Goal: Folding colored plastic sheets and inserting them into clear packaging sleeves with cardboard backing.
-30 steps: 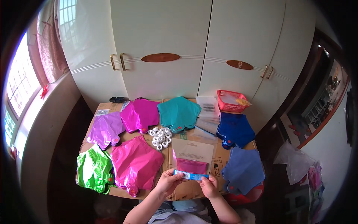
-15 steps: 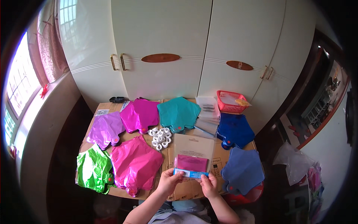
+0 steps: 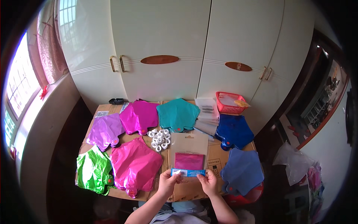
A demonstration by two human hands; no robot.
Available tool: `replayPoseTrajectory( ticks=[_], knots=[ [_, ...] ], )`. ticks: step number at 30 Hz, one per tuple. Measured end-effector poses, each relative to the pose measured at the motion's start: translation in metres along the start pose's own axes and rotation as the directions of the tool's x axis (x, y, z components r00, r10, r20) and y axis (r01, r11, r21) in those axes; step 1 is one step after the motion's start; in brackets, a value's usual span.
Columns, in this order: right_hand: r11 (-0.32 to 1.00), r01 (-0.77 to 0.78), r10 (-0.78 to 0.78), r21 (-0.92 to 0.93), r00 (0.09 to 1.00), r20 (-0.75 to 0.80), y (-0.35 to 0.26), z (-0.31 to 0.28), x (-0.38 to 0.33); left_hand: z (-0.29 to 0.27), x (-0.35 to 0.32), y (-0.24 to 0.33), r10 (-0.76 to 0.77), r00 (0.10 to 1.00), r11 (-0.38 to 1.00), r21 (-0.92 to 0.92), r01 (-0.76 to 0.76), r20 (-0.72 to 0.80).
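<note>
Both hands hold a clear plastic packet (image 3: 189, 146) above the cardboard-covered table. Inside it lies a folded magenta foil piece (image 3: 189, 161), and a blue strip (image 3: 193, 173) crosses its near end. The thumb and fingers of my left hand (image 3: 169, 182) pinch the strip's left end. My right hand (image 3: 208, 183) pinches its right end. Just beyond my left hand is a heap of white plastic rings (image 3: 159, 140). A stack of pink foil sheets (image 3: 136, 166) lies left of the packet, and grey-blue foil sheets (image 3: 243, 170) lie to its right.
Other foil stacks ring the table: green (image 3: 93, 170), lilac (image 3: 105, 130), magenta (image 3: 139, 117), teal (image 3: 178, 114) and dark blue (image 3: 235, 130). Clear bags (image 3: 207, 108) lie beside a red basket (image 3: 228, 108) at the back. A black tray (image 3: 116, 101) sits at the far left corner.
The packet has shifted a little to the left and straightened, with both hands still pinching its blue strip. The stacks on the table keep their places.
</note>
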State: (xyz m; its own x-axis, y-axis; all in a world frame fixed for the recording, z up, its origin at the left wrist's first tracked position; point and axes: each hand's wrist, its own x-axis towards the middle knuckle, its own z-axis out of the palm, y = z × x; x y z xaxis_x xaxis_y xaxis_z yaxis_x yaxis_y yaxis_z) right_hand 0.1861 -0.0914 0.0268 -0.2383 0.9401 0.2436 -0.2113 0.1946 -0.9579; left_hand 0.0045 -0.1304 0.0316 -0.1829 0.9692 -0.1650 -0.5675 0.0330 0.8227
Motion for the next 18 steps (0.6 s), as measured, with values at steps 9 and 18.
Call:
replayPoseTrajectory(
  ticks=[9, 18],
  knots=[
    [0.998, 0.053, -0.055, -0.026, 0.995, -0.082, 0.004, 0.007, -0.009, -0.001, -0.007, -0.001, -0.037, 0.99, 0.991, -0.124, 0.054, 0.134],
    [0.843, 0.32, -0.346, -0.433, 0.938, 0.02, 0.003, -0.003, -0.007, -0.004, -0.012, -0.003, 0.086, 0.985, 0.995, 0.038, -0.093, 0.15]
  ],
)
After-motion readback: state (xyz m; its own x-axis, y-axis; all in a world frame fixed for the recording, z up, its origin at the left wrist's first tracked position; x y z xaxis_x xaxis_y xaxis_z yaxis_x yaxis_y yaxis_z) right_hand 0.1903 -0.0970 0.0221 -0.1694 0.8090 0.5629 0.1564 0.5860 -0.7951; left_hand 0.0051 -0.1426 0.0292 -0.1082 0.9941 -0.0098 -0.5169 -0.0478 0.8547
